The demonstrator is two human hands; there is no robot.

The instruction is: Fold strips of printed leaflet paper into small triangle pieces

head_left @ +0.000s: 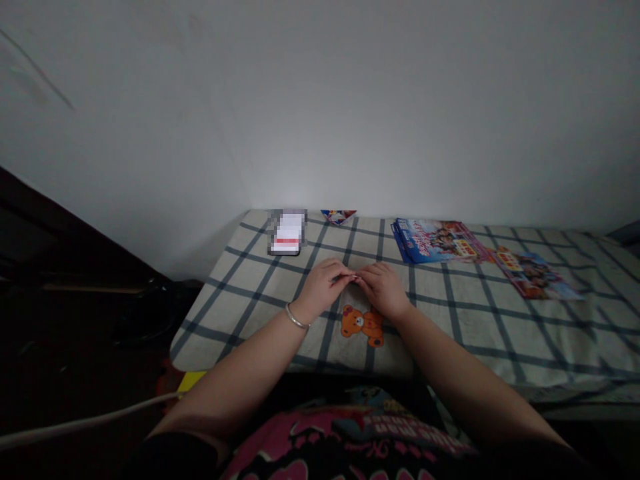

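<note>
Pinched between the fingertips of both hands is a small, thin item with a reddish tint, too small to identify; it looks like a scrap of paper or a wrapper. Left hand (325, 283) and right hand (384, 287) meet fingertip to fingertip, fingers curled and pressed together on it, with the palms resting on the checked cloth (450, 313). A silver bangle (296, 319) sits on the left wrist.

Location: the item is held just above the cloth, near the front edge of the surface and toward its left half, directly behind an orange bear print (363, 325).

Handling, as a judgement: the item appears very light, thin and flexible, so it would likely bend or crease under pressure and slip from a loose hold. A fingertip pinch at its edges suits it best.

Surroundings: a phone (287, 233) lies near the back left corner. A small folded coloured paper (339, 215) lies at the back edge. Two printed colour booklets (435, 241) (537, 275) lie to the right, well apart from the hands.
</note>
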